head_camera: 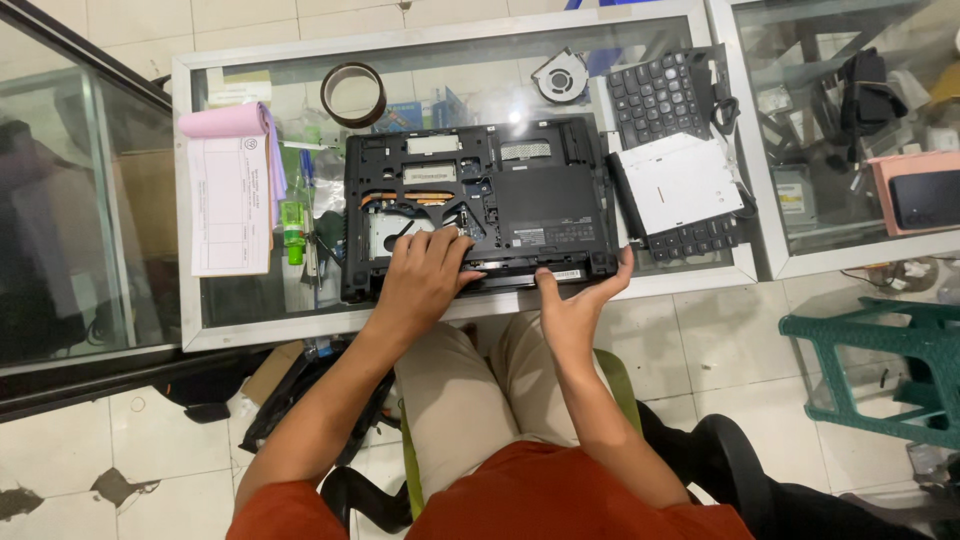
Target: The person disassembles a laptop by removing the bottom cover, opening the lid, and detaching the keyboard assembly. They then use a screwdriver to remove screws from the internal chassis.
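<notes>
Fingers point(440, 245) of left hand point(420, 280) spread flat on upturned black laptop base point(480, 200), mid-frame on glass counter point(250, 320). Right hand point(580, 300) open, cupping near edge. Probably stiff, light, fragile inside; best gripped by outer edges. Detached keyboard point(660, 95) farther back, upper right.

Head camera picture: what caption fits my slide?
Both hands, left hand and right hand, rest on an upturned black laptop base.

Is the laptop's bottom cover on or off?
Off: the laptop lies upside down with open bays and copper piping showing.
</notes>
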